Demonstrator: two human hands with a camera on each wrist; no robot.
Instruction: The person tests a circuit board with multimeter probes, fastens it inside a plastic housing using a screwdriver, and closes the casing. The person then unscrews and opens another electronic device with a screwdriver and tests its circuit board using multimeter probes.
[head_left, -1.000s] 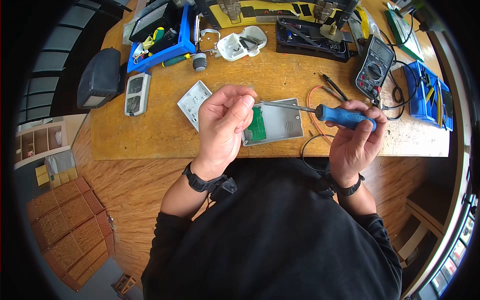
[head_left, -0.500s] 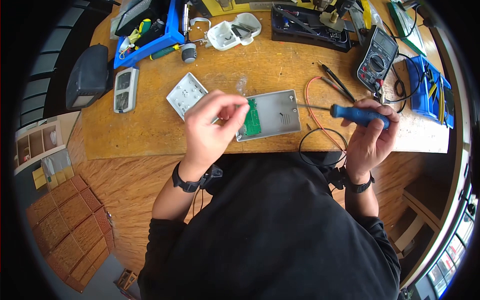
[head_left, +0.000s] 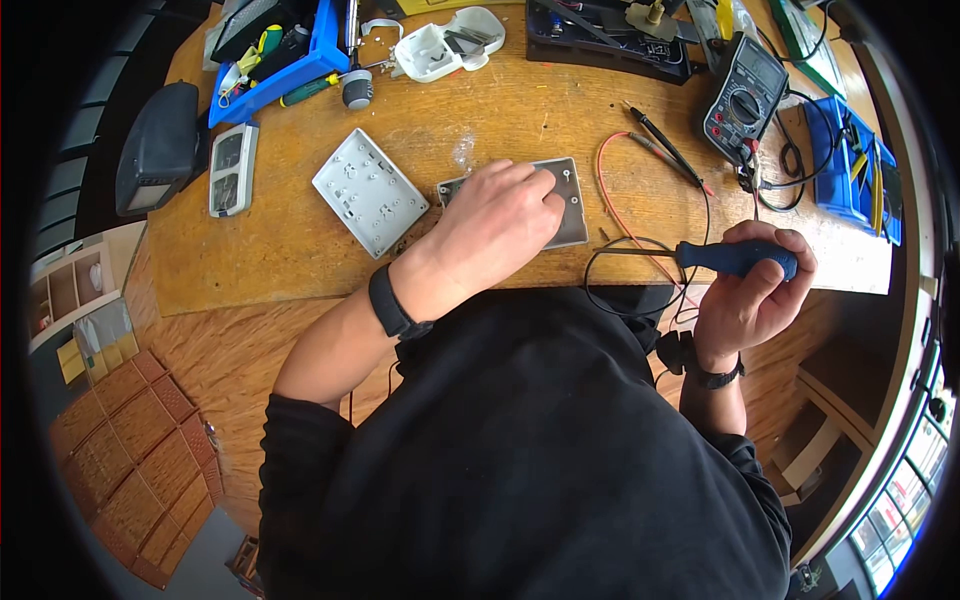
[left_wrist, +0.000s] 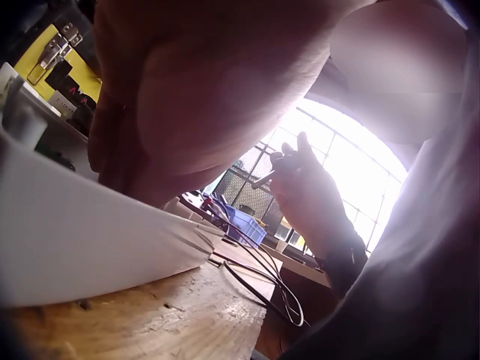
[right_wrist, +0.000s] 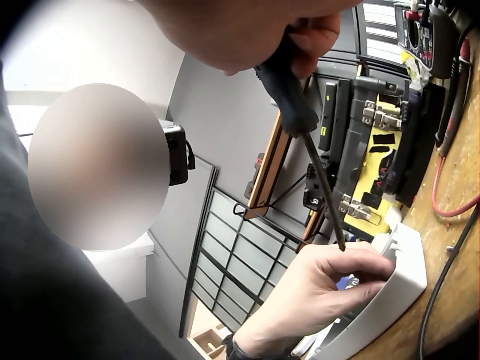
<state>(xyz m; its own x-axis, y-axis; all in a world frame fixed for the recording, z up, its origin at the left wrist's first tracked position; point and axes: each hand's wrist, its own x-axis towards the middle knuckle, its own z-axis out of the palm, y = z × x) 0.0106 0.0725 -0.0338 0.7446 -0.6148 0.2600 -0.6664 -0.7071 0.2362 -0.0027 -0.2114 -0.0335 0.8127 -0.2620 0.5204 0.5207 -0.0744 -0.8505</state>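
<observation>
My left hand [head_left: 500,215] reaches palm down over the grey case [head_left: 572,215], covering much of it, the green board included. In the right wrist view, the thumb and fingers of the left hand [right_wrist: 322,289] dip inside the wall of the case [right_wrist: 401,289]; their tips are hidden, so whether they hold anything cannot be told. To the right, off the table's front edge, my right hand [head_left: 750,300] grips the blue handle of a screwdriver [head_left: 735,259], its shaft pointing left. Left of the case lies a pale cover [head_left: 370,195], inner side up.
Red and black probe leads [head_left: 605,165] curl right of the case, near a multimeter [head_left: 745,92]. Behind are a white tray [head_left: 430,55] and a black box [head_left: 610,55]. Blue bins [head_left: 270,90] stand left and right. A grey-white device [head_left: 232,170] lies at left.
My left hand has come down and right onto the case, turning palm down and hiding the green board. My right hand with the screwdriver has moved slightly lower and away from the case.
</observation>
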